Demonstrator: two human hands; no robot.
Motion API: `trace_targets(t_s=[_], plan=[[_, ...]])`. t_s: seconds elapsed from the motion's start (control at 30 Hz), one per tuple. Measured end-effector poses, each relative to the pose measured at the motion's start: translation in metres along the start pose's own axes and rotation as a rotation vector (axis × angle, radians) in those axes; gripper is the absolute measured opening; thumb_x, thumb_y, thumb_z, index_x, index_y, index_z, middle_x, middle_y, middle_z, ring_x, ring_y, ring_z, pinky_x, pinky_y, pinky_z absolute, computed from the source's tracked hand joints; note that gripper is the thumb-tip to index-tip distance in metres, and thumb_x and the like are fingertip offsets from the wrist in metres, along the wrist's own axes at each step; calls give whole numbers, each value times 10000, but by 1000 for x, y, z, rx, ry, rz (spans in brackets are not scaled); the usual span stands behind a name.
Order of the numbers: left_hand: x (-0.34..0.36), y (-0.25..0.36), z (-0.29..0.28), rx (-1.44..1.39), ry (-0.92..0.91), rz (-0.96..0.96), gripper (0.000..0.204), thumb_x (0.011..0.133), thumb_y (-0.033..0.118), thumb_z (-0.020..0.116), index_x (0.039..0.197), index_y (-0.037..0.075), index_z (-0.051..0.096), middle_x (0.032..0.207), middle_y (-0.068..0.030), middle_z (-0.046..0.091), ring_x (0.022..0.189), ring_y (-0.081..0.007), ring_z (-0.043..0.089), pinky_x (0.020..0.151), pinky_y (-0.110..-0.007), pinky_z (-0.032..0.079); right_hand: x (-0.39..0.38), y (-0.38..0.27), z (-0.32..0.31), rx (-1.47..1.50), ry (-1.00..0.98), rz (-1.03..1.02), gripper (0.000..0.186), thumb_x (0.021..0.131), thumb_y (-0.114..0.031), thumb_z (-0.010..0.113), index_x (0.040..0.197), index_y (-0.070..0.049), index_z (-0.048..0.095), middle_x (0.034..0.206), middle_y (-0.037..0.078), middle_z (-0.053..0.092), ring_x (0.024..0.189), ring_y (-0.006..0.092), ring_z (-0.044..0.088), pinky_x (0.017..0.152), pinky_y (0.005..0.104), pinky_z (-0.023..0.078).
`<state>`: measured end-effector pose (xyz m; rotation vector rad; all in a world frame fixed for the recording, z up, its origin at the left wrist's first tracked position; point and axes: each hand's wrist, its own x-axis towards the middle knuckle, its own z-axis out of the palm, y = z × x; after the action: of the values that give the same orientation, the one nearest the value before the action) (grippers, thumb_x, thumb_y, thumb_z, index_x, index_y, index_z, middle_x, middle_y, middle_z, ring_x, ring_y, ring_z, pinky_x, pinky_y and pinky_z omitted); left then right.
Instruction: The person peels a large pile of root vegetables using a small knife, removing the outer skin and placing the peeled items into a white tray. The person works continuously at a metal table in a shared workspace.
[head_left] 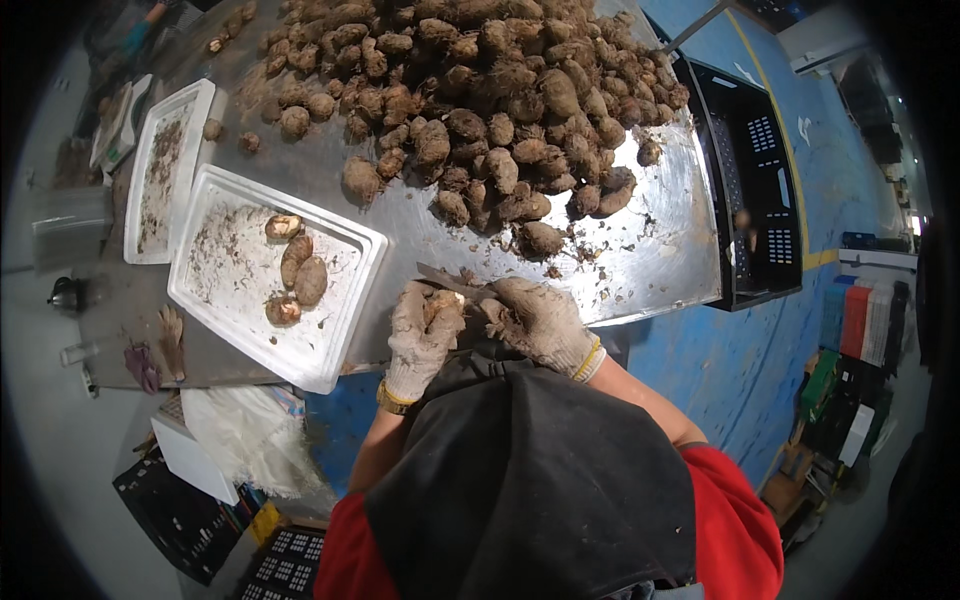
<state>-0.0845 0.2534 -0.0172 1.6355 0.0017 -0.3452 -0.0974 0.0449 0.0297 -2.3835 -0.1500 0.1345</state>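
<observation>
At the table's near edge, my left hand [412, 340], in a soiled white knit glove, is closed round a brown taro corm [447, 302] with a pale cut patch. Close beside it, my right hand [545, 322], gloved the same way, is wrapped round a knife, its handle mostly hidden. The dirty knife blade [440, 277] points left across the far side of the held corm. Beyond both hands rises a large heap of hairy, earthy taro corms [490, 110]. One loose taro corm [541, 238] lies just past my right hand.
Left of my hands, a white tray [360, 300] holds several trimmed corms and dirt. Another white tray [135, 200] with soil lies farther left. A black crate [790, 265] stands against the metal table's [670, 270] right side. Soil crumbs litter the tabletop.
</observation>
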Motion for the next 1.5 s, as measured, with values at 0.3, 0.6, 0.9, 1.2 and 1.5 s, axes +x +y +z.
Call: trace_targets(t_s=[0.3,0.6,0.9,1.2,1.5], plan=[[-14,-2,-13,-721,-20,-172,423,981,210,583,1318,-28,490,1114,-149,661,837,-186,678,682,-274,581,-2,36,-12,-19,-66,346,254,995,-299,584,1065,-75,679,802,93,688,713,198,683,617,342,537],[-8,-21,-19,-778,-143,-393,388,1006,281,534,1296,26,497,1178,-158,622,932,-232,650,650,-263,580,-3,5,-4,35,-93,-36,270,959,-361,599,1053,-118,671,873,113,685,777,315,679,655,439,536],[0,3,-16,-1190,-255,-421,323,993,198,509,1229,-22,519,1060,-212,636,843,-235,653,623,-266,583,-3,22,-12,67,-29,102,151,979,-225,597,983,-91,669,815,90,672,772,298,678,667,397,532],[-6,3,-10,-1058,-392,-436,396,942,306,612,1211,34,512,978,-170,635,701,-155,571,509,-186,439,0,27,1,-47,-213,171,264,926,-291,660,1074,-72,659,858,159,682,808,360,667,673,415,524],[-3,29,-8,-283,-218,-414,232,948,203,607,1126,65,557,828,-56,684,518,-65,566,403,-180,403,1,12,-1,581,-138,176,312,931,-145,691,1178,33,621,875,88,658,820,132,614,711,310,509]])
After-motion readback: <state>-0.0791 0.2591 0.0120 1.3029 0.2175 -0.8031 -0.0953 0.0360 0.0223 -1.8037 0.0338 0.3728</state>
